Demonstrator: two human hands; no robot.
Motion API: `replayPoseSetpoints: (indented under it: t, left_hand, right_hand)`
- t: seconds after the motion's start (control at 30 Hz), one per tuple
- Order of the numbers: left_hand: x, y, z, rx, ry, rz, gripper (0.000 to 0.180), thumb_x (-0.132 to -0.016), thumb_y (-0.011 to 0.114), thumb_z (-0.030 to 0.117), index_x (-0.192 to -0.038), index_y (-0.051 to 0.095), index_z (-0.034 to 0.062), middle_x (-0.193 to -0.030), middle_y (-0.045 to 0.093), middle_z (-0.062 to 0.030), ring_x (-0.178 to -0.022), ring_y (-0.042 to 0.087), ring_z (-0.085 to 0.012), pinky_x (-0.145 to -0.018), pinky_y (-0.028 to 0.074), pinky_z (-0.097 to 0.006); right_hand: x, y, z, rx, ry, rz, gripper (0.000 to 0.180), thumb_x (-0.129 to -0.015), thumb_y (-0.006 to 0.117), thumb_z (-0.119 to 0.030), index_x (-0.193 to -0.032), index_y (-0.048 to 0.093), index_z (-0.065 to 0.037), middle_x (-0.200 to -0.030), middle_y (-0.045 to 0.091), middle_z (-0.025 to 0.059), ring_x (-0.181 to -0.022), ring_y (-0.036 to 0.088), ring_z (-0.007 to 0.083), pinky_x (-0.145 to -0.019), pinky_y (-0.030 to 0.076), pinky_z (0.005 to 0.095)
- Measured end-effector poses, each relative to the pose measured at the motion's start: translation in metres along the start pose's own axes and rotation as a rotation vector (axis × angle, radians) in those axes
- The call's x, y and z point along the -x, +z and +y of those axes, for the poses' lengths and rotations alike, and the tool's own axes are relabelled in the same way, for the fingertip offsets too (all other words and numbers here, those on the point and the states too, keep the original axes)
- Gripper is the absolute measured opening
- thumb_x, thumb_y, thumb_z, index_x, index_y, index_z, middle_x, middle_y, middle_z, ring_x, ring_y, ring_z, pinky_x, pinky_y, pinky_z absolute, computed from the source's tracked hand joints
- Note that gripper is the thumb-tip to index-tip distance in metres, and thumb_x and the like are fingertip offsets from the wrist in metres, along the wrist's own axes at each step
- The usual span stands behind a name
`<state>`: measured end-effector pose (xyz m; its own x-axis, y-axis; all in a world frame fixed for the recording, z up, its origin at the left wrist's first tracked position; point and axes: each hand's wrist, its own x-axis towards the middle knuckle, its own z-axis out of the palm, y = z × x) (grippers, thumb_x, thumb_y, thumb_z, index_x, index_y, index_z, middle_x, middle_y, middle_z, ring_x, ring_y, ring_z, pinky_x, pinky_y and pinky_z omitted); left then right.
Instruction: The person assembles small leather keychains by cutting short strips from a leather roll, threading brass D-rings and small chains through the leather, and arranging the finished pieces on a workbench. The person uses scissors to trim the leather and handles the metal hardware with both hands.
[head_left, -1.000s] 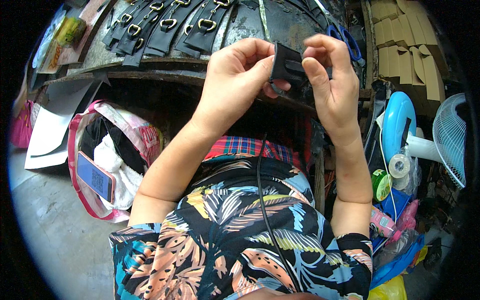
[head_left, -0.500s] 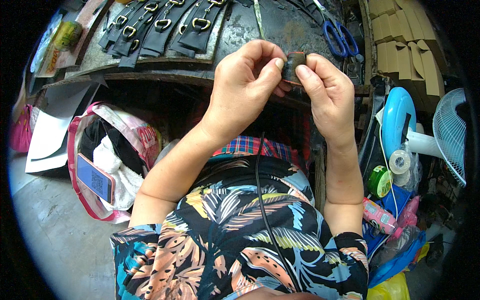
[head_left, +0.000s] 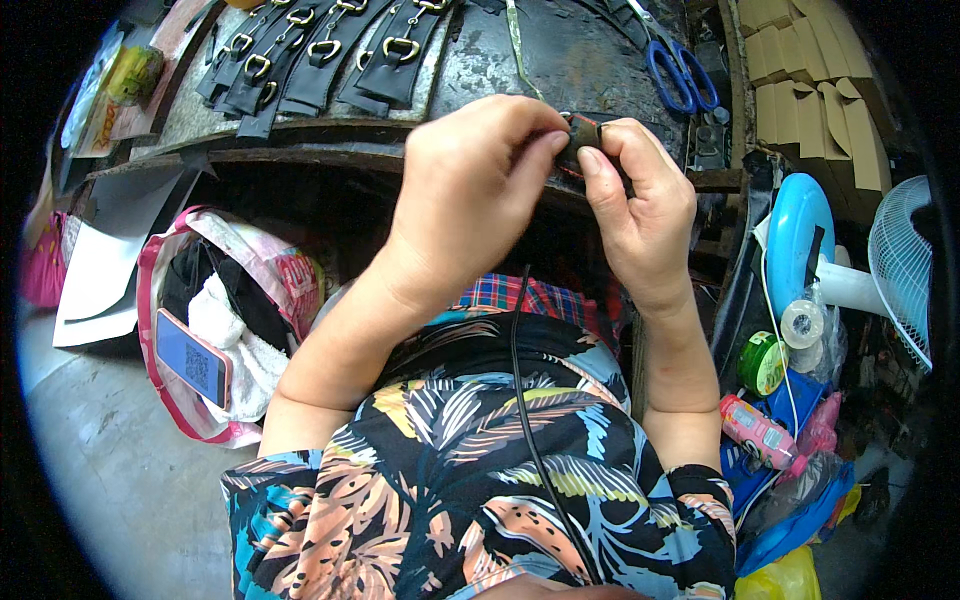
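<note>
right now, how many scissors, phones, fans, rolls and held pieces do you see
scissors: 1
phone: 1
fan: 1
rolls: 2
dark strap piece: 1
total: 6

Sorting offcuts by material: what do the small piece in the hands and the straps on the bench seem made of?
Small dark piece, pinched by both hands: probably matte black leather or imitation; partly hidden. Black straps: same matte sheet, flat-cut edges, with shiny brass-coloured metal rings.
</note>
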<state>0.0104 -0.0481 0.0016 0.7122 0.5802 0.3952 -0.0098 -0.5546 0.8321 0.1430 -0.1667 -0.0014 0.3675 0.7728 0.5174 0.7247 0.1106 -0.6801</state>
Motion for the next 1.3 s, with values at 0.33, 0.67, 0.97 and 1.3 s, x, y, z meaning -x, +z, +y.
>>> replayPoseSetpoints:
  t: [0.33, 0.67, 0.97, 1.3]
  left_hand:
    - [0.002, 0.018, -0.009, 0.545, -0.295, -0.044, 0.015, -0.103, 0.065, 0.009, -0.111, 0.066, -0.0037, -0.093, 0.069, -0.0037, -0.075, 0.068, -0.0095, -0.066, 0.057, -0.024]
    - [0.004, 0.020, -0.011, 0.703, -0.373, 0.045, 0.012, -0.103, 0.064, 0.009, -0.106, 0.067, -0.0021, -0.084, 0.069, -0.0035, -0.070, 0.068, -0.0087, -0.062, 0.055, -0.023]
    - [-0.006, 0.002, -0.015, 0.904, -0.418, -0.112, 0.017, -0.103, 0.065, 0.014, -0.109, 0.067, -0.0010, -0.086, 0.070, -0.0037, -0.073, 0.070, -0.0108, -0.061, 0.053, -0.022]
    - [-0.013, -0.001, -0.017, 0.670, -0.337, -0.068, 0.015, -0.103, 0.064, 0.015, -0.108, 0.067, 0.0011, -0.082, 0.068, -0.0009, -0.068, 0.065, -0.0069, -0.059, 0.050, -0.020]
  right_hand:
    - [0.009, -0.001, 0.003, -0.485, 0.423, 0.013, 0.018, -0.106, 0.058, -0.014, -0.112, 0.070, -0.001, -0.091, 0.067, -0.0025, -0.078, 0.058, 0.0028, -0.071, 0.049, 0.0207]
    - [-0.001, -0.001, 0.002, -0.012, 0.292, -0.070, 0.017, -0.099, 0.067, -0.014, -0.091, 0.063, 0.000, -0.076, 0.063, 0.0170, -0.064, 0.062, 0.0291, -0.059, 0.048, 0.0372]
    - [-0.022, -0.020, 0.007, 0.169, -0.117, 0.030, 0.019, -0.103, 0.061, -0.016, -0.109, 0.071, -0.001, -0.106, 0.070, 0.0112, -0.101, 0.063, 0.0214, -0.092, 0.048, 0.0332]
    - [-0.018, -0.017, 0.009, -0.404, 0.308, -0.155, 0.023, -0.107, 0.060, -0.020, -0.104, 0.070, 0.000, -0.080, 0.061, -0.0032, -0.075, 0.054, 0.0044, -0.067, 0.046, 0.0232]
